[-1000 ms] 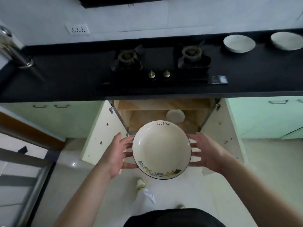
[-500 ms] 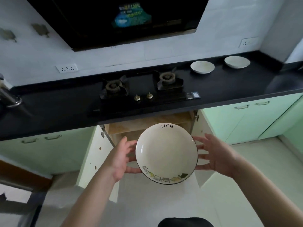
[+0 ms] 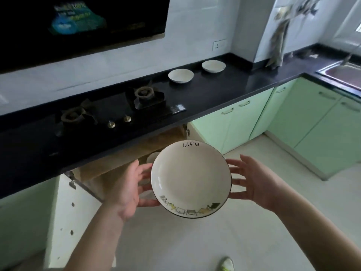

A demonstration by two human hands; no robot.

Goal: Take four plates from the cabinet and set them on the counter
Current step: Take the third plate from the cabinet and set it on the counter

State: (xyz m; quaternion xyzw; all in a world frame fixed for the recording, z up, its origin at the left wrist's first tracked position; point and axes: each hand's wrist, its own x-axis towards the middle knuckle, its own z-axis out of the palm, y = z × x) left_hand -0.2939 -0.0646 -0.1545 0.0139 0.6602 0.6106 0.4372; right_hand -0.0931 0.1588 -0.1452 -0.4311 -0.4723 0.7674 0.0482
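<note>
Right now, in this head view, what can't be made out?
- Cabinet interior: mostly hidden by the counter edge and the held plate; one pale plate peeks out, so what remains is uncertain.
- Fingers of the left hand and right hand: their tips pass behind the plate.
- Sink: cut off by the right edge.
- Hanging cloth: blurred.

Cream plate (image 3: pixel 190 178) with "life" lettering, held level above floor, two white plates (image 3: pixel 180 75) (image 3: pixel 213 66) on black counter (image 3: pixel 224 89)
</note>
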